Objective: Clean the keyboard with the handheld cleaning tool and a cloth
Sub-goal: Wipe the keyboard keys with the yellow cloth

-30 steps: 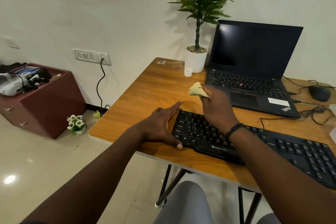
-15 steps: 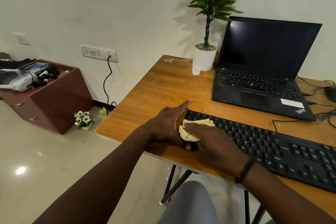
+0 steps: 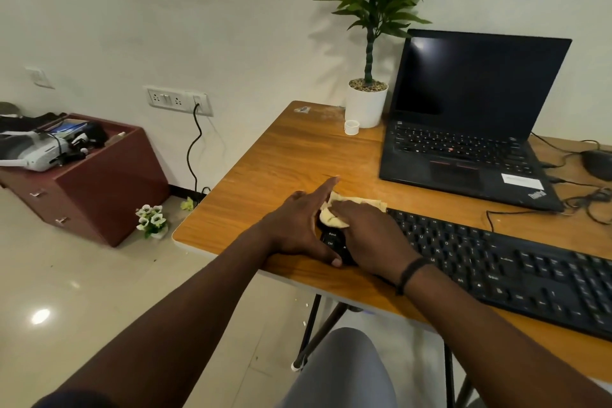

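While the right hand presses a crumpled yellow cloth onto the keyboard's left end, the left hand lies flat on the desk against that end, probably to stop it from sliding under the wiping. Right fingers are curled down over the cloth, gripping it; left fingers are straight and spread, thumb on the near corner, holding nothing. Lying along the near edge, the keyboard stretches rightward. No cleaning tool is visible.
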